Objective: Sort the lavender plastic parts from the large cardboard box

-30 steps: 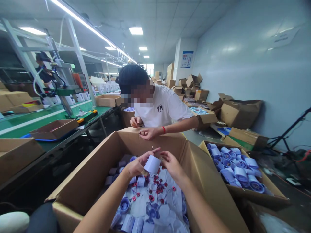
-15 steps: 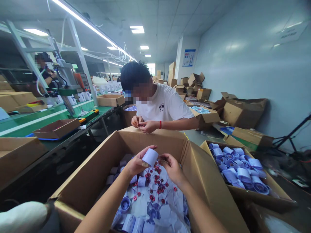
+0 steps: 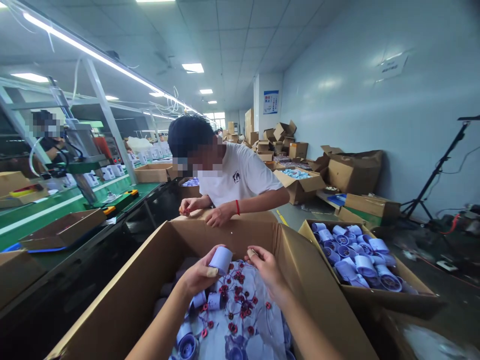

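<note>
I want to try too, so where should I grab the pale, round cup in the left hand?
Probably best by the right side of the cup's smooth outer wall, coming from the right with curved fingers. The left hand already holds its left side, while the right side is uncovered. The wall is round, and I see no handle, so wrapping it should work better than pinching.

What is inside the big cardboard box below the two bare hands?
The box holds pale purple cups, whitish sheeting and, on it, small red parts with thin wires. Whatever lies beneath the sheeting is covered, and the left forearm hides some contents.
</note>
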A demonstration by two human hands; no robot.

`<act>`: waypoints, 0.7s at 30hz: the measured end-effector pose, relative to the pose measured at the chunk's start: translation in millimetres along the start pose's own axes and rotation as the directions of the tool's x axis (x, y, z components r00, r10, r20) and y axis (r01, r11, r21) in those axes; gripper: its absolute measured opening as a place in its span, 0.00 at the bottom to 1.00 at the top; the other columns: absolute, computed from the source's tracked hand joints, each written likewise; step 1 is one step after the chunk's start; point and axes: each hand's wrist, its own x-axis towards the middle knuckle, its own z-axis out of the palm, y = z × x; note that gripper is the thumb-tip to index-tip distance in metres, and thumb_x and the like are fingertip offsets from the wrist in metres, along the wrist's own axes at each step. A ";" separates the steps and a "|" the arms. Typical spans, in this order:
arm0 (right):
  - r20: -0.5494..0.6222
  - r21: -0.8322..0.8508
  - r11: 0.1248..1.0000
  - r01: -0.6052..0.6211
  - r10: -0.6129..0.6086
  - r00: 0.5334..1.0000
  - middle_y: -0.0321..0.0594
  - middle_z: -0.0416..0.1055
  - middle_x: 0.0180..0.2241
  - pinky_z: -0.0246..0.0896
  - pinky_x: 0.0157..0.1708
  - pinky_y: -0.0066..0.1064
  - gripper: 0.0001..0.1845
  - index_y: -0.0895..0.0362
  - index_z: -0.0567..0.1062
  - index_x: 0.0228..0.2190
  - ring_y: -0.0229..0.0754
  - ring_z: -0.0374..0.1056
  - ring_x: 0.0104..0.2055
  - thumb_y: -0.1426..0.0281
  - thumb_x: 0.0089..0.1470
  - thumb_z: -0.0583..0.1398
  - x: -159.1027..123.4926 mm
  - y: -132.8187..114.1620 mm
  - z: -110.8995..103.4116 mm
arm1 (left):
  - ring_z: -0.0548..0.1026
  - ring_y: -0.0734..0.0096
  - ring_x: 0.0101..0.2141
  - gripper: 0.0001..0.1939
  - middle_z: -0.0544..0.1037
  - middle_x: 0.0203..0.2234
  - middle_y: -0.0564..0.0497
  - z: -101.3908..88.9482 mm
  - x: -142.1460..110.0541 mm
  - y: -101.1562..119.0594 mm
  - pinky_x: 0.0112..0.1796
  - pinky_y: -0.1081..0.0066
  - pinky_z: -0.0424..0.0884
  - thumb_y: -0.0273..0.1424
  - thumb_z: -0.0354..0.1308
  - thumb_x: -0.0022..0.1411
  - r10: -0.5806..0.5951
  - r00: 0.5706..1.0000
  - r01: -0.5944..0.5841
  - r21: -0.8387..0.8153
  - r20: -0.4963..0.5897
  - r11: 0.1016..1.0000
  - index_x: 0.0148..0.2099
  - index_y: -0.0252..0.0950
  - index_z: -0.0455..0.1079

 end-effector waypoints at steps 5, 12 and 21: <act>-0.041 -0.041 0.995 0.092 -0.094 0.995 0.43 0.75 0.32 0.66 0.39 0.38 0.26 0.57 0.76 0.34 0.45 0.72 0.35 0.51 0.37 0.66 3.3 1.6 -5.4 | 0.72 0.67 0.36 0.32 0.72 0.36 0.50 -1.6 8.6 -8.2 0.39 0.69 0.66 0.51 0.66 0.43 -0.004 0.991 0.016 0.094 -0.131 0.995 0.46 0.40 0.64; 0.085 -0.138 0.972 0.191 -0.180 0.980 0.46 0.77 0.36 0.67 0.41 0.36 0.22 0.59 0.76 0.36 0.45 0.72 0.38 0.56 0.42 0.66 -2.7 0.2 -5.9 | 0.70 0.65 0.41 0.35 0.71 0.42 0.51 -7.0 14.1 -4.6 0.44 0.66 0.66 0.30 0.70 0.37 0.418 0.880 -0.111 0.758 -0.226 0.643 0.50 0.40 0.61; 0.288 -0.489 0.730 0.478 -0.382 0.878 0.43 0.76 0.37 0.66 0.43 0.38 0.11 0.54 0.77 0.36 0.47 0.71 0.39 0.71 0.50 0.57 -26.1 -10.5 -0.7 | 0.71 0.62 0.42 0.25 0.72 0.39 0.50 -10.3 13.2 -6.7 0.47 0.63 0.65 0.26 0.62 0.41 0.538 0.830 -0.115 0.899 -0.148 0.424 0.45 0.38 0.63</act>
